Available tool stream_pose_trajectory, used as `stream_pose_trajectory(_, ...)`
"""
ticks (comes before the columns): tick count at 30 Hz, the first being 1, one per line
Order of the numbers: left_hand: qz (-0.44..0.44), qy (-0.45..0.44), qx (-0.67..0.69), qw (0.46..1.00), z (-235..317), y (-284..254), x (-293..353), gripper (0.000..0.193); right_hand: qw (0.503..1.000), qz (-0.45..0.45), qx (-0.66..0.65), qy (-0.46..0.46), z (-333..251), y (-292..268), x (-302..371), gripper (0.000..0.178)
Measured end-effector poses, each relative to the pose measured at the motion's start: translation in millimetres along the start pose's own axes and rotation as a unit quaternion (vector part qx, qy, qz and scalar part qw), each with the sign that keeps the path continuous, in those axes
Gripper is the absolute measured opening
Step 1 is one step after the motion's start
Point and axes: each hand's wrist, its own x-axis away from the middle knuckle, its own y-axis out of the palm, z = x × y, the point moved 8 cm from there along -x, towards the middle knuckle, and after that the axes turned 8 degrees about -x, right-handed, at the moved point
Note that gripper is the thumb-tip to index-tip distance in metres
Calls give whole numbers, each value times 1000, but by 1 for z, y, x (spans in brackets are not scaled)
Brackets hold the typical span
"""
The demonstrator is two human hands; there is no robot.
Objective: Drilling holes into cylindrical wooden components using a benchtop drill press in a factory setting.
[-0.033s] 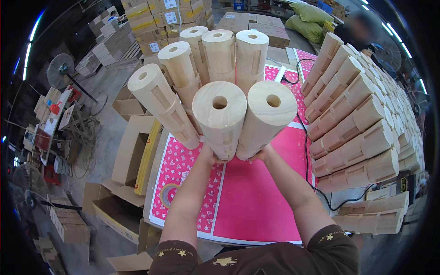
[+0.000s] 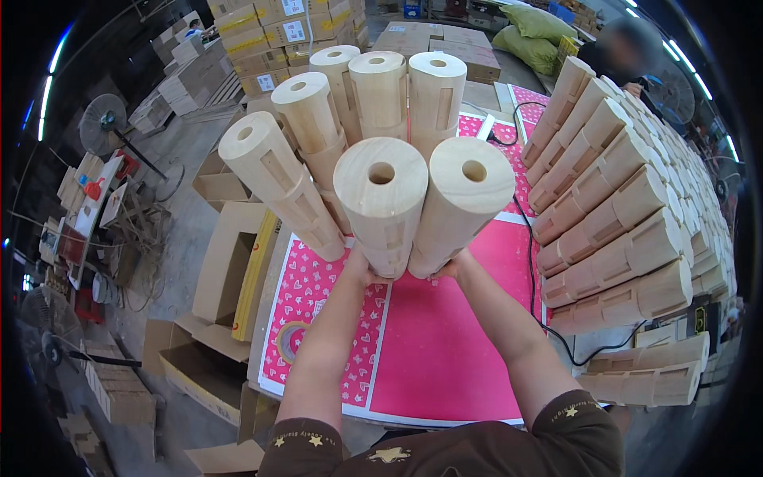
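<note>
**Workshop surroundings**

Grey concrete floor (image 2: 179, 171), littered with flat cardboard. Stacked cardboard boxes (image 2: 266, 36) at 11 o'clock. Standing fan (image 2: 103, 123) at 9–10 o'clock. Green sacks (image 2: 536, 32) at 1 o'clock. Blue-white strip light (image 2: 52, 71) along the upper-left rim. Pink patterned sheet (image 2: 445, 350) covers the table.

I see my left hand (image 2: 359, 266) and right hand (image 2: 451, 268) each gripping the base of an upright wooden post (image 2: 383, 203), the second post (image 2: 463, 199) touching it. More posts (image 2: 381, 91) stand behind on the pink sheet (image 2: 445, 342); stacked posts (image 2: 628, 215) lie right.
</note>
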Motion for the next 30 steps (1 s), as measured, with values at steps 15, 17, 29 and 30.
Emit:
stream_pose_trajectory(15, 3, 19, -10, 1000, 59, -16, -47, 72, 993, 49, -101, 25, -28, 44, -37, 70)
stream_pose_trajectory(17, 37, 5, 4, 999, 59, -13, -56, 71, 991, 86, -99, 22, -33, 37, -36, 69)
stream_pose_trajectory(29, 51, 79, 53, 994, 51, -17, -58, 68, 983, 80, -167, -10, -35, 37, -45, 64)
stream_pose_trajectory(30, 41, 73, 76, 994, 48, -16, -55, 65, 984, 88, -151, -21, -38, 41, -34, 66)
